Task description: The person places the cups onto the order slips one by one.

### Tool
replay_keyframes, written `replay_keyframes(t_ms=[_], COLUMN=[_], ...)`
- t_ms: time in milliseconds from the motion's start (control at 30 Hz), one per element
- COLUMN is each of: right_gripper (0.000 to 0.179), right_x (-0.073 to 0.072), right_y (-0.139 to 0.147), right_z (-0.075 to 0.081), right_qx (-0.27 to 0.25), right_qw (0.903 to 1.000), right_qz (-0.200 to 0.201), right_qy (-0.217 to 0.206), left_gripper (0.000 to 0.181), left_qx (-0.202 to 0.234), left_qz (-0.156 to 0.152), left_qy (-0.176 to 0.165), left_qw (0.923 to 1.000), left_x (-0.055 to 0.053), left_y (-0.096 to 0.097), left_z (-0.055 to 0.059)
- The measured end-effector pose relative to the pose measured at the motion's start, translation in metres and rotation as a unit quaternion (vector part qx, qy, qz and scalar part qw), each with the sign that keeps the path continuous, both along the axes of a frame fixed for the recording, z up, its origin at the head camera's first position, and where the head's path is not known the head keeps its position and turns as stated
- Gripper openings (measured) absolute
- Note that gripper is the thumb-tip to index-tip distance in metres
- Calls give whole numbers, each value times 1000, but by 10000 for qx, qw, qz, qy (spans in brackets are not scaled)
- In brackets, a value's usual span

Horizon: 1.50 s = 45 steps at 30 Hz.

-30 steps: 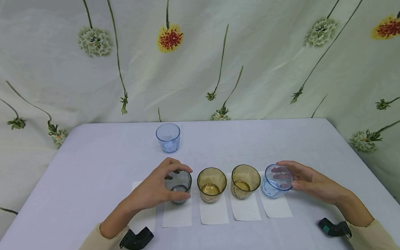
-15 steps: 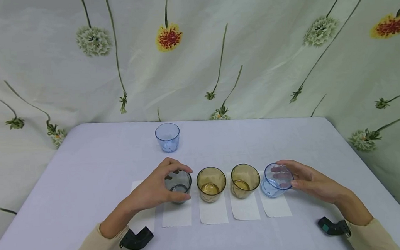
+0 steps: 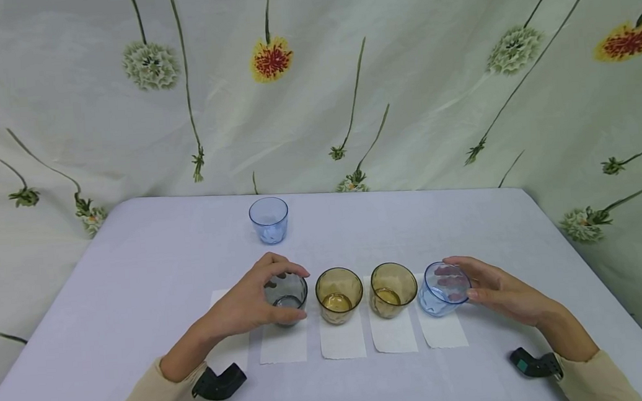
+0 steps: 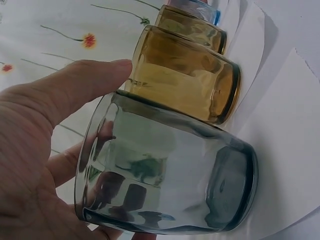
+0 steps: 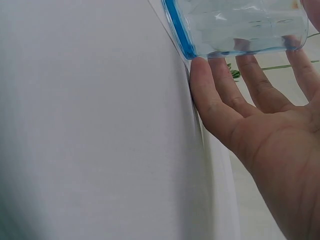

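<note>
My left hand (image 3: 244, 302) curls round a smoky grey glass tumbler (image 3: 286, 299), thumb on the near side and fingers on the far side. The left wrist view shows this tumbler (image 4: 175, 170) large, its base close over white paper. At the right end of the row, my right hand (image 3: 506, 293) holds a light blue tumbler (image 3: 434, 303) between thumb and fingers. In the right wrist view its fingertips (image 5: 201, 67) lie along the blue glass (image 5: 245, 27). Two amber tumblers, one left (image 3: 336, 308) and one right (image 3: 388, 301), stand upright between the hands.
Another light blue tumbler (image 3: 270, 226) stands farther back on the white-covered table (image 3: 153, 274). Several strips of white paper (image 3: 342, 345) lie under and in front of the row; the leftmost strip (image 3: 233, 349) is partly beneath the left forearm. A floral curtain (image 3: 403, 95) hangs behind the table.
</note>
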State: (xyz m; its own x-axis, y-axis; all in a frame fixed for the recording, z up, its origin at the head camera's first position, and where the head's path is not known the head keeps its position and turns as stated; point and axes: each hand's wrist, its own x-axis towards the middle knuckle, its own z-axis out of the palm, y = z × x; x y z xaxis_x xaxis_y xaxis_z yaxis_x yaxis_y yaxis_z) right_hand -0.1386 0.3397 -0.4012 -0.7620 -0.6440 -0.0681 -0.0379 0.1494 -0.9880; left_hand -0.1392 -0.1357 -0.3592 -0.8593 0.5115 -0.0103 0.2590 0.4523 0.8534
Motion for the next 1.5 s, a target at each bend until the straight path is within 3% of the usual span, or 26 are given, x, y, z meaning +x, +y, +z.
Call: replay_keyframes(t_ms=[467, 800, 1067, 1500], right_gripper=[56, 55, 56, 56], right_x=[0, 1, 3, 1], right_y=[1, 1, 1, -1], right_z=[4, 5, 3, 3], right_qx=[37, 23, 176, -55], right_qw=[10000, 10000, 9997, 10000], right_qz=[-20, -13, -161, 62], right_qy=[9, 15, 19, 46], left_gripper=[50, 48, 46, 47], left_qx=[112, 129, 184, 314], left_qz=[208, 409, 609, 1079], left_qy=[267, 457, 650, 640], left_qw=[9994, 9980, 9959, 9916], left_x=[-3, -9, -18, -38], left_y=[-5, -16, -23, -33], left_z=[8, 22, 32, 38])
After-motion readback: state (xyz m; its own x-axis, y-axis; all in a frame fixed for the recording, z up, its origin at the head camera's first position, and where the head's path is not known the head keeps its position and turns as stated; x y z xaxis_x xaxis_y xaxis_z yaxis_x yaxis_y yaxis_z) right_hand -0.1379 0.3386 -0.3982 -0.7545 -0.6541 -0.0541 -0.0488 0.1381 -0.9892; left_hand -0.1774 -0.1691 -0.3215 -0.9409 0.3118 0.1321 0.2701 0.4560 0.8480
